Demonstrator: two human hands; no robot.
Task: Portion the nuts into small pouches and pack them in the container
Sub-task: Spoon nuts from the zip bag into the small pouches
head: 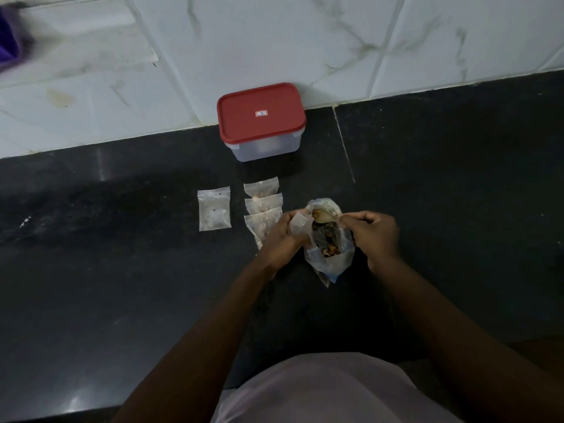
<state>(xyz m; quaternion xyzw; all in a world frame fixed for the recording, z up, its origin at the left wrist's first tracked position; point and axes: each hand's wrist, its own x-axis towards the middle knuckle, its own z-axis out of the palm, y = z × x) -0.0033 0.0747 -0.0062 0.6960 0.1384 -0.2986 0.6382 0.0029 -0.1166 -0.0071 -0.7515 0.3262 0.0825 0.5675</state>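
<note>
The nuts [328,241] sat in an open clear bag [331,262] on the black counter [122,270], directly between the two hands and touching both. The right hand [374,236] was just right of the bag, its fingers curled round the handle of a spoon [325,219] whose bowl, loaded with a few nuts, hung over the bag's mouth and pointed left. The left hand [282,236] was just left of the bag, thumb and fingers gripping a small pouch [299,222] tilted with one end toward the spoon's bowl; the bowl's tip was at or just beside that end, though whether they touched could not be told. Behind the left hand, three pouches [262,206] with pale nuts lay flat in an overlapping column that ran away from the person, the nearest one partly hidden by the knuckles. A lone pouch [214,209] lay flat to the left of that column, apart from it; its contents were too faint to make out beyond a few dark specks. Farther back, in line with the column, the container [262,148] stood against the wall [274,41] with its red lid [259,112] on, well apart from both hands. The wall was white marbled tile. A blurred purple object [9,41] showed at the upper left edge, and a pale shirt [320,389] filled the bottom of the view.
</note>
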